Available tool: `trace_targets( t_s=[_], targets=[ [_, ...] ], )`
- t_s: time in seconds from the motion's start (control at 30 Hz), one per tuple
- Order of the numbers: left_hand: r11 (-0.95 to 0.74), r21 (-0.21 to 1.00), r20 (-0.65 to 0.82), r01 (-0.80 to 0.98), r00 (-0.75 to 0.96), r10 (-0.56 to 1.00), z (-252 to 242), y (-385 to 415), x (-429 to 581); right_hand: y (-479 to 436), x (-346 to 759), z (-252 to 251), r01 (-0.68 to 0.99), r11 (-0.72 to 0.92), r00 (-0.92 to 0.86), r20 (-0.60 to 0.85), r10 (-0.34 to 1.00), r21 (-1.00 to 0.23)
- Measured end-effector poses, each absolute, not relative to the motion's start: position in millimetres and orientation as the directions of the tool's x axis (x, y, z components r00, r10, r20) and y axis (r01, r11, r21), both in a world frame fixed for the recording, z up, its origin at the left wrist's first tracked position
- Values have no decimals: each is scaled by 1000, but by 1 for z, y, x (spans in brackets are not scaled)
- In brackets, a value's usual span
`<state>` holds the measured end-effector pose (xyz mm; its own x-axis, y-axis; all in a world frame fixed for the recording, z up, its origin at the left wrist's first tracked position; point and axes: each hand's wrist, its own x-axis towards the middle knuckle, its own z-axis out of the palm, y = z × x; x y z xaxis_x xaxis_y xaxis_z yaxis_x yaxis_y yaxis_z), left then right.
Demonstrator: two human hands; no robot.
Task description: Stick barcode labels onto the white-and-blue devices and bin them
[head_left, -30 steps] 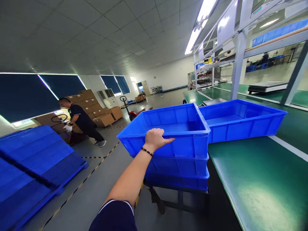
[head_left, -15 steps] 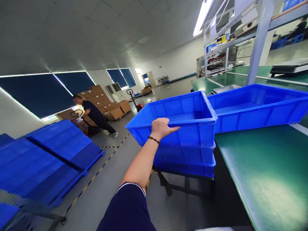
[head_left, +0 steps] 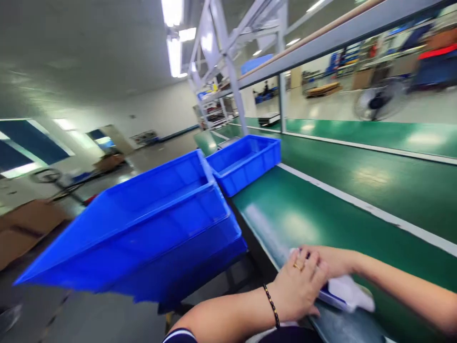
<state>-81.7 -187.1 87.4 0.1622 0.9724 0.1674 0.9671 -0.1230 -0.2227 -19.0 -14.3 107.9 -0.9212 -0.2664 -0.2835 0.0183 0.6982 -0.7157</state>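
My left hand point(head_left: 300, 286), with a ring and a bead bracelet, lies with its fingers curled together over a flat white and blue thing point(head_left: 344, 291) at the front edge of the green table point(head_left: 321, 205). My right hand point(head_left: 335, 261) reaches in from the right and rests on the same thing, just behind the left hand, which hides its fingers. To the left of the table stands a stack of blue plastic bins point(head_left: 143, 228), apart from both hands. A single blue bin point(head_left: 246, 162) sits on the table further back.
A grey metal frame point(head_left: 235, 95) with strip lights rises over the table. Beyond it stand a second green surface and a fan point(head_left: 378, 100). Cardboard boxes point(head_left: 28, 224) lie blurred on the floor at the left, with an open aisle behind the bins.
My left hand has left the rim of the top blue bin and come down to the table edge. My right hand has come into view. The view has swung right.
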Motion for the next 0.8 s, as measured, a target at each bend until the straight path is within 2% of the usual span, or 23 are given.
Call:
trace_targets(
  t_s=[0.1,0.2,0.3,0.4,0.47,0.5,0.57,0.67,0.8],
  targets=[
    [-96,-147,123,985,114,986,74,-152,-82,30,-8,118,282,692,-927,-375,17,-664],
    [-82,-132,93,988,94,991,78,-130,-91,62,39,127,496,654,-868,-337,364,-572],
    [-78,-106,58,991,85,995,85,-115,-99,60,103,128,634,600,-770,-331,546,-487],
    [-134,-14,20,991,135,991,95,-99,-112,33,156,124,749,586,-659,-441,609,-309],
    [-179,75,-12,981,180,984,102,-88,-126,16,180,120,782,600,-593,-501,630,-170],
    [-196,106,-24,975,200,980,106,-83,-133,10,190,119,781,609,-582,-513,630,-138],
    [-223,118,-26,968,228,973,112,-73,-144,8,208,116,763,621,-610,-515,602,-180],
    [-240,61,1,969,240,971,115,-65,-147,21,235,106,738,583,-669,-483,565,-340],
    [-90,-69,29,994,92,995,108,-52,-136,42,268,77,757,526,-652,-406,640,-387]
  ],
)
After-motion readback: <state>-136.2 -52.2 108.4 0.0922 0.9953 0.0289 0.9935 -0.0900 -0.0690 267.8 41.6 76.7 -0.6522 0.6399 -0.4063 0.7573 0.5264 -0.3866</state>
